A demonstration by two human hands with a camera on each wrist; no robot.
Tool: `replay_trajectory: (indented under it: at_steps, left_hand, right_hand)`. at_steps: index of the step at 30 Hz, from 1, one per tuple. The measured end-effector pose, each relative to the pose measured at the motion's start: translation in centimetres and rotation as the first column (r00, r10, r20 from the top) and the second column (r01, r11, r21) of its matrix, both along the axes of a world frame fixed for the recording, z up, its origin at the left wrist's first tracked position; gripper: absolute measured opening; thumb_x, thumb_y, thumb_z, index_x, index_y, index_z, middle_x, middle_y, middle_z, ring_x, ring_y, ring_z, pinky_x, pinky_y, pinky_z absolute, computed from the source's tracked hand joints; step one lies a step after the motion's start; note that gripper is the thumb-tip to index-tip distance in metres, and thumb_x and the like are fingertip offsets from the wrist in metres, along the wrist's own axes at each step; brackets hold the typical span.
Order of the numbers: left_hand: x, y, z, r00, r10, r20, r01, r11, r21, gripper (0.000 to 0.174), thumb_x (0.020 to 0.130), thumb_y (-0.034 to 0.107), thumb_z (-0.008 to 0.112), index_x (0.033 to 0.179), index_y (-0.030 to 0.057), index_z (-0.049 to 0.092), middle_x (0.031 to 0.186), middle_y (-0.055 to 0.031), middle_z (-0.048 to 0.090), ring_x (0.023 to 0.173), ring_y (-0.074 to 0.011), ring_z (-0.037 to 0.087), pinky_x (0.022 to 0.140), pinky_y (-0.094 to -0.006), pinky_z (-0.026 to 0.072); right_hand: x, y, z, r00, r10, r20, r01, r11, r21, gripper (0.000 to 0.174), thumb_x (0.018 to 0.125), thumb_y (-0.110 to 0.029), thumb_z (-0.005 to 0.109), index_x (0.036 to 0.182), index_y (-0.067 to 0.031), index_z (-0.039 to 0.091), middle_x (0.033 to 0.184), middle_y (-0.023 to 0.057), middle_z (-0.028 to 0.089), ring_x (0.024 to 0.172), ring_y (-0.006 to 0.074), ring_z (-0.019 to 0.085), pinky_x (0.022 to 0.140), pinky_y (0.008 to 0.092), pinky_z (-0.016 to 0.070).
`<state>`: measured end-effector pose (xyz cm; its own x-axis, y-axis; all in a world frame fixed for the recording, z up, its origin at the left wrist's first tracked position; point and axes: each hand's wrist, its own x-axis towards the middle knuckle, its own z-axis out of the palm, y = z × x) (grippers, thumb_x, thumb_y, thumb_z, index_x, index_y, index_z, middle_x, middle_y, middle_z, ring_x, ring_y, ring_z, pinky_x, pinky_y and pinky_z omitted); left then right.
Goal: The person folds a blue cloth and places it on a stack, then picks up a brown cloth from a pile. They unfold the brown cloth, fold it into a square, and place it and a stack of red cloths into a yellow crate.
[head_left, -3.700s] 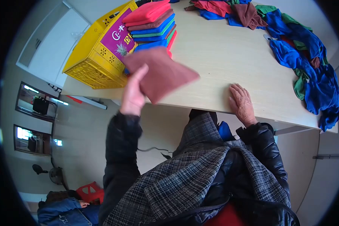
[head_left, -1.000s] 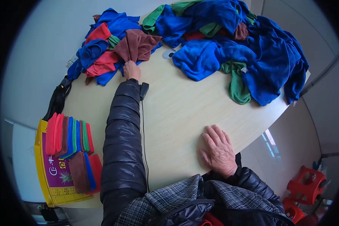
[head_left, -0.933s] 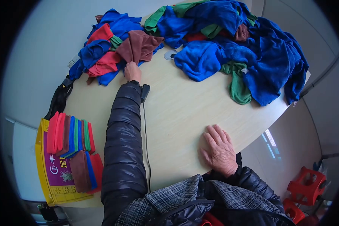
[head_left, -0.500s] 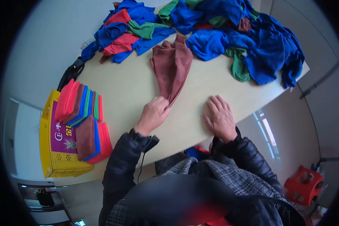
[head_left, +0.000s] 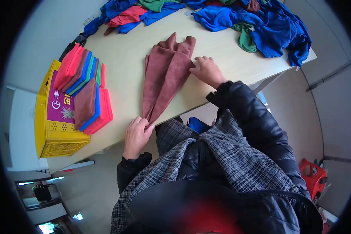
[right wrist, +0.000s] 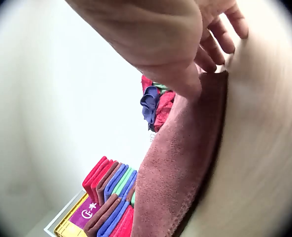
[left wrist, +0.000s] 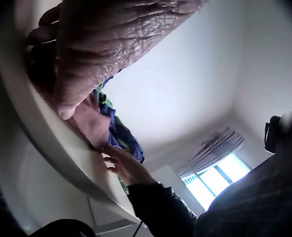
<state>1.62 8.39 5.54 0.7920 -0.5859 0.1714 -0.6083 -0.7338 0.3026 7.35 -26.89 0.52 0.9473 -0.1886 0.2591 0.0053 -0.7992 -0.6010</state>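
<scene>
A brown towel, gathered in long folds, lies on the table with its narrow end toward me. My left hand pinches that near end at the table's front edge. At the towel's right side is my right hand, palm down, fingers spread and loosely bent. In the right wrist view its thumb rests along the brown cloth while the fingers reach past the edge onto the table. From the left wrist view, the left thumb lies close over the cloth.
Folded towels in several colours are stacked at the left against a yellow crate. Loose blue, green and red cloths are heaped along the table's back and right. A red stool stands on the floor at the right.
The left hand took the brown towel from the back pile and drew it to the front edge. The right hand left its resting place on the table and moved to the towel's right side.
</scene>
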Motion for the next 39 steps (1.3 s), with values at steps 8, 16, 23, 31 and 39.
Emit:
replay_trajectory:
  at_steps: [8,16,23,31,39]
  left_hand:
    - [12.8,-4.4,0.9,0.994,-0.039,-0.105,0.013,0.972,-0.234,0.028,0.095,0.031,0.062,0.09,0.0037,0.066,0.093,-0.0192,0.066,0.086,-0.0407,0.064,0.075,-0.0463,0.0505]
    - [26.9,-14.3,-3.2,0.864,-0.168,0.474,0.285,0.94,-0.188,0.029,0.086,0.017,0.068,0.114,0.0111,0.064,0.122,-0.0112,0.062,0.109,-0.0363,0.06,0.096,-0.0421,0.0496]
    - [30.3,-12.0,-2.7,0.931,-0.157,0.329,0.174,0.984,-0.023,0.014,0.083,0.013,0.063,0.095,0.0077,0.064,0.1,-0.0115,0.064,0.097,-0.0378,0.058,0.09,-0.0456,0.0473]
    - [28.0,-14.7,-4.6,0.924,-0.324,0.201,0.357,0.92,-0.159,0.053,0.077,0.006,0.064,0.129,0.0147,0.061,0.132,-0.0152,0.06,0.129,-0.0367,0.051,0.111,-0.0432,0.04]
    - [23.6,-18.3,-2.5,0.909,-0.343,0.235,0.372,0.924,-0.092,0.031,0.075,0.02,0.073,0.104,0.0121,0.066,0.108,-0.0115,0.061,0.112,-0.0344,0.055,0.099,-0.044,0.0447]
  right_hand:
    - [2.9,0.6,-2.2,0.999,-0.027,-0.026,0.032,0.977,0.211,0.024,0.078,-0.023,0.069,0.098,-0.0085,0.067,0.101,0.0156,0.068,0.1,0.0356,0.063,0.09,0.0434,0.0514]
    - [3.8,0.7,-2.4,0.991,0.128,-0.047,-0.071,0.778,0.624,0.02,0.08,-0.004,0.063,0.1,-0.0073,0.063,0.09,0.0061,0.067,0.087,0.0178,0.063,0.08,0.031,0.052]
    - [-2.5,-0.6,-1.2,0.989,0.146,0.005,-0.1,0.649,0.755,0.022,0.084,0.002,0.06,0.104,-0.0072,0.063,0.089,0.0007,0.063,0.084,0.0104,0.058,0.077,0.0263,0.0501]
    - [-9.8,-0.6,1.7,0.985,0.175,-0.009,-0.058,0.374,0.926,0.018,0.096,-0.012,0.063,0.114,-0.0118,0.063,0.091,-0.0063,0.058,0.08,0.0043,0.054,0.075,0.0205,0.0453]
    - [-10.6,-1.8,0.9,0.998,0.067,0.0,-0.025,0.377,0.926,0.013,0.097,-0.009,0.061,0.108,-0.0076,0.066,0.089,-0.0039,0.062,0.077,0.0058,0.056,0.072,0.0212,0.0478]
